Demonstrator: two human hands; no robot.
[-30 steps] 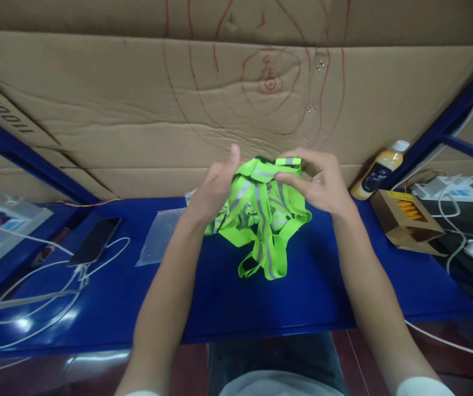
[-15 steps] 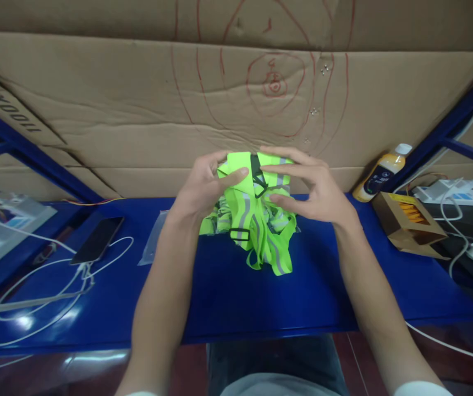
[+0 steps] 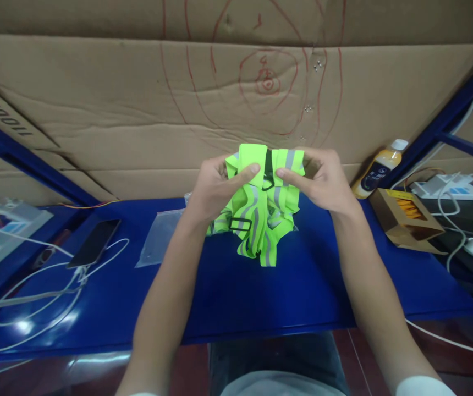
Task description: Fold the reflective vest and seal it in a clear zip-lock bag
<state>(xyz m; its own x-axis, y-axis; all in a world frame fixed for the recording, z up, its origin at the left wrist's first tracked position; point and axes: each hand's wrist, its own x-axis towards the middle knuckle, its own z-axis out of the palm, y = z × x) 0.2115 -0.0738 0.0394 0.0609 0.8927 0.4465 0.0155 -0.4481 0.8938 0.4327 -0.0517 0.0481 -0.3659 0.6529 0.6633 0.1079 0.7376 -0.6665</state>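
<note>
Neon-green reflective straps (image 3: pixel 252 198), pinched by both hands (image 3: pixel 212 190) (image 3: pixel 330 182), black buckle (image 3: pixel 240 220) hanging low, blue table (image 3: pixel 261 305) beneath

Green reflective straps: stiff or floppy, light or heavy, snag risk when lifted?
Probably floppy: the straps fold and dangle in loops. Likely light, being thin, flat bands. The black rectangular buckle could catch, since it sits exposed on the front.

You have two hands (image 3: pixel 210 188) and one strap bundle (image 3: pixel 253 212). You see one phone (image 3: pixel 94 243), one bottle (image 3: pixel 379 171), one carton (image 3: pixel 405 231).
</note>
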